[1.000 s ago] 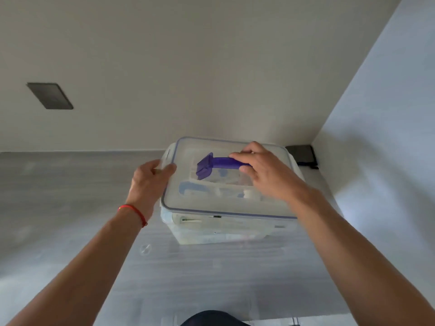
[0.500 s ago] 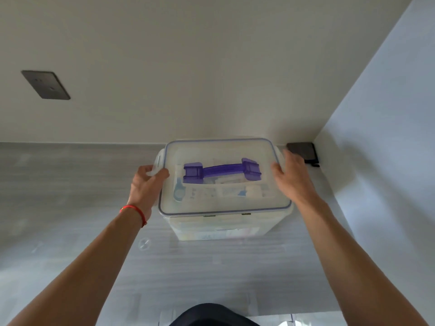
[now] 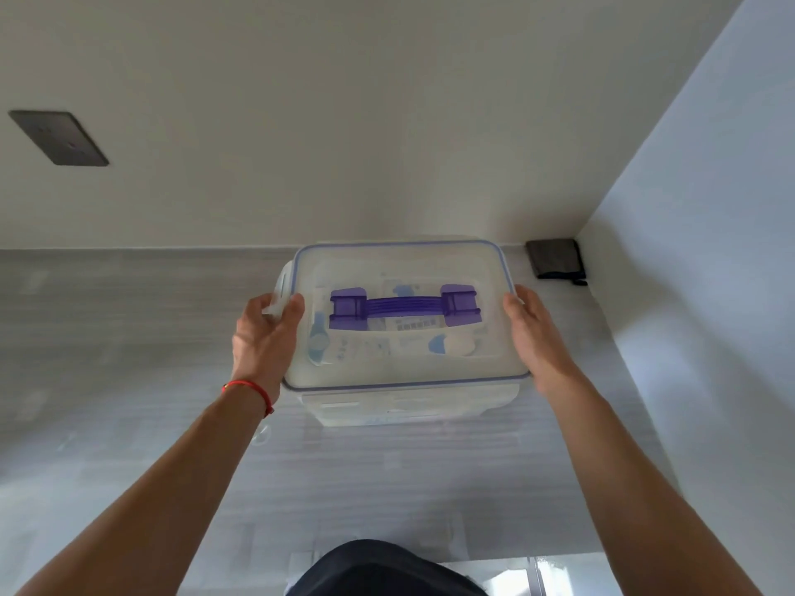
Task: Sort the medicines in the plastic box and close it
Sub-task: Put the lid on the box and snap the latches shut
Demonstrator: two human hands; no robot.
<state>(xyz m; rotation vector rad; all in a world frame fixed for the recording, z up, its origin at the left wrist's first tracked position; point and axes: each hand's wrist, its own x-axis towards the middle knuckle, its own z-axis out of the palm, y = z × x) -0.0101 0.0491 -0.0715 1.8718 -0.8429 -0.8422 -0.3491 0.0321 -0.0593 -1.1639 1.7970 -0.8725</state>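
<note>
Head view: a lidded plastic box (image 3: 404, 393) sits on the grey counter (image 3: 129, 337), long axis left-to-right. Left hand (image 3: 264, 337) pinches the left clasp (image 3: 281, 294); right hand (image 3: 531, 333) rests open-fingered on the opposite short end.

Medicines (image 3: 400, 337) under frosted lid (image 3: 486, 268): shapes blurred, labels unreadable. Right hand (image 3: 531, 337): fingertips hidden behind box edge. Dark item (image 3: 555, 262) in desk corner: unidentifiable.
</note>
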